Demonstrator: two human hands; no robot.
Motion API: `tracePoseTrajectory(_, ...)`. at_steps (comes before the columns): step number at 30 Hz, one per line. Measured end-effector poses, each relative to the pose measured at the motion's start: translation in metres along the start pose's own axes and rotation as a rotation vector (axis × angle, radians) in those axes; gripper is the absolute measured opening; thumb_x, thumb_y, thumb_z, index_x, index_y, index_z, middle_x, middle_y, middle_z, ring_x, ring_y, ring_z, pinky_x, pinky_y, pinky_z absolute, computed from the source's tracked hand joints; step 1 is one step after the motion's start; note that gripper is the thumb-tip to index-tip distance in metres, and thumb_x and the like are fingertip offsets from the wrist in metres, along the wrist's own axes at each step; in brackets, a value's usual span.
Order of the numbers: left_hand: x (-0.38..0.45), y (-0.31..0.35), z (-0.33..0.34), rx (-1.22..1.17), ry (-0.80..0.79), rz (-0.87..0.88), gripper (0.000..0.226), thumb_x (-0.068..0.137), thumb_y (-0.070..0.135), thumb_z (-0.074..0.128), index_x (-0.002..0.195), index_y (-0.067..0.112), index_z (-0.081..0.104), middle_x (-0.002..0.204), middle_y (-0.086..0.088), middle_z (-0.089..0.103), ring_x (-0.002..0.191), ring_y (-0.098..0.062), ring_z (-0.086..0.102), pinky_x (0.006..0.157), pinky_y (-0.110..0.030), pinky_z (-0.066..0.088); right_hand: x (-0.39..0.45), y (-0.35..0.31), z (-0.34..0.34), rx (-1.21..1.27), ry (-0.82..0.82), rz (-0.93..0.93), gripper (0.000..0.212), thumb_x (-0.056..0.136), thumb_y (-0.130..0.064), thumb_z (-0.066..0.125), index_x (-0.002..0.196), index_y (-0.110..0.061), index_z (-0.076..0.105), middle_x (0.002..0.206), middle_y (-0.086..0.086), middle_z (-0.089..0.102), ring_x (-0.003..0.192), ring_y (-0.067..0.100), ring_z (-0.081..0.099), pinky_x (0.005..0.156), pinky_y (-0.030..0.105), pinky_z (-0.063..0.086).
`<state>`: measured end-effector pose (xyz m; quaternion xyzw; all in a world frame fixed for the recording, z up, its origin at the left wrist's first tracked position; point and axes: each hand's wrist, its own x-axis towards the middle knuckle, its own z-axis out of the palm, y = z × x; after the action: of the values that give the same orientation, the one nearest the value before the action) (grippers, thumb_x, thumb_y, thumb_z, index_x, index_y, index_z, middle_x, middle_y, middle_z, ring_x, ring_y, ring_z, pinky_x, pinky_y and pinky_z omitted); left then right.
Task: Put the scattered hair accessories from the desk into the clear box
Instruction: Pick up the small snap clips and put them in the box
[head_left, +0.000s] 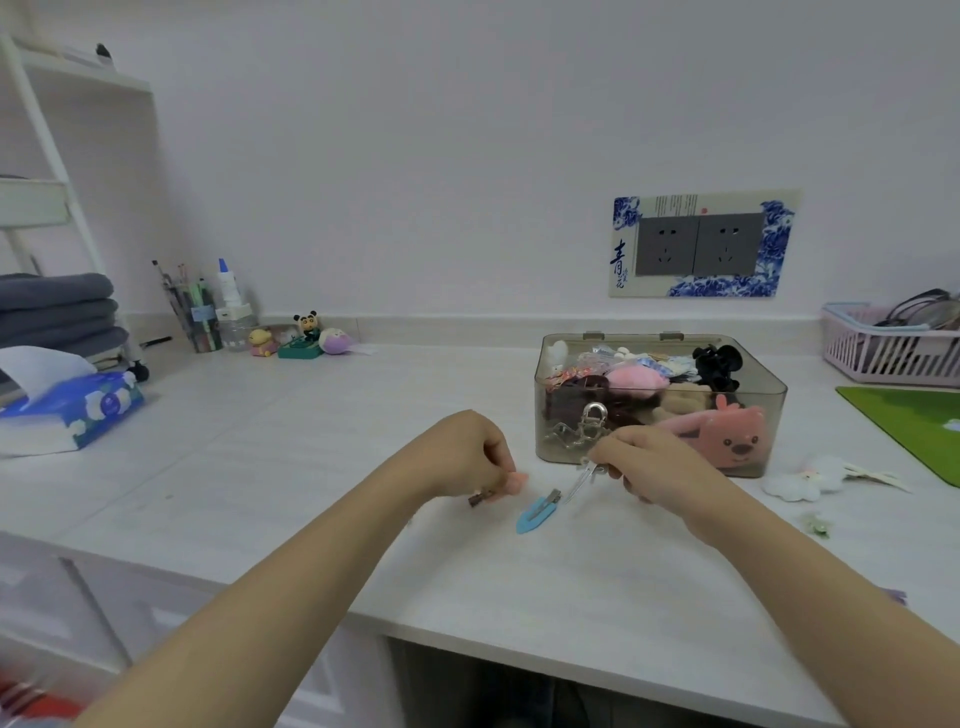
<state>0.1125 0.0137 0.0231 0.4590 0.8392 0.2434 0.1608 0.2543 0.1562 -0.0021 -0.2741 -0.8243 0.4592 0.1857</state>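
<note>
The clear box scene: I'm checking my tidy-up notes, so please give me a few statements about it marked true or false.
1. The clear plastic box stands open and already holds accessories. True.
2. The blue teardrop-shaped hair clip lies inside the box. False: it lies on the white desk, between the hands.
3. The left hand pinches a pink hair clip. True.
4. The right hand is empty. False: it holds a thin silver metal clip.
5. The white fluffy flower accessory sits left of the box. False: it lies to its right.
</note>
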Motion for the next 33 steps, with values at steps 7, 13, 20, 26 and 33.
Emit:
tracePoseTrajectory(7,0.013,0.026,0.025,0.066,-0.049,-0.019,0.026,0.072,0.022,0.079,0.093,0.012,0.067,0.071,0.004,0.058,0.055,-0.007,0.051,0.052,-0.019,0.041,-0.002,0.002,-0.020,0.005,0.031,0.010,0.030,0.081,-0.029,0.057,0.059,-0.017,0.041,0.066,0.005,0.038,0.055,0.016,0.034,0.051,0.026,0.028)
tracePoseTrajectory(13,0.019,0.035,0.031,0.182,-0.155,-0.081,0.037,0.075,0.023,0.078,0.106,0.007,0.066,0.092,-0.008,0.070,0.067,-0.016,0.053,0.056,-0.019,0.040,-0.002,0.005,-0.027,0.006,0.048,0.003,0.033,0.079,-0.029,0.058,0.057,-0.017,0.038,0.071,0.008,0.037,0.058,0.018,0.032,0.058,0.030,0.026)
tracePoseTrajectory(20,0.028,0.038,0.026,0.162,-0.230,-0.086,0.026,0.075,0.029,0.077,0.093,0.010,0.074,0.054,0.011,0.056,0.045,-0.003,0.047,0.049,-0.013,0.038,-0.003,0.004,-0.028,-0.071,0.006,-0.003,0.024,0.082,-0.026,0.058,0.067,-0.011,0.047,0.075,0.008,0.041,0.060,0.016,0.037,0.047,0.022,0.031)
tracePoseTrajectory(26,0.033,0.040,0.022,0.075,-0.313,-0.089,0.026,0.074,0.019,0.078,0.097,0.008,0.072,0.065,0.004,0.058,0.055,-0.007,0.048,0.053,-0.016,0.040,-0.002,0.005,-0.029,-0.073,-0.008,0.015,0.020,0.081,-0.027,0.059,0.070,-0.012,0.052,0.076,0.007,0.044,0.066,0.017,0.040,0.052,0.024,0.034)
tracePoseTrajectory(33,0.041,0.041,0.004,0.035,-0.295,-0.019,0.011,0.075,0.015,0.076,0.084,0.014,0.071,0.064,0.003,0.059,0.053,-0.008,0.047,0.051,-0.017,0.040,-0.001,0.001,-0.034,-0.018,0.033,-0.001,0.027,0.080,-0.029,0.059,0.062,-0.016,0.044,0.070,0.007,0.038,0.062,0.017,0.034,0.061,0.030,0.027)
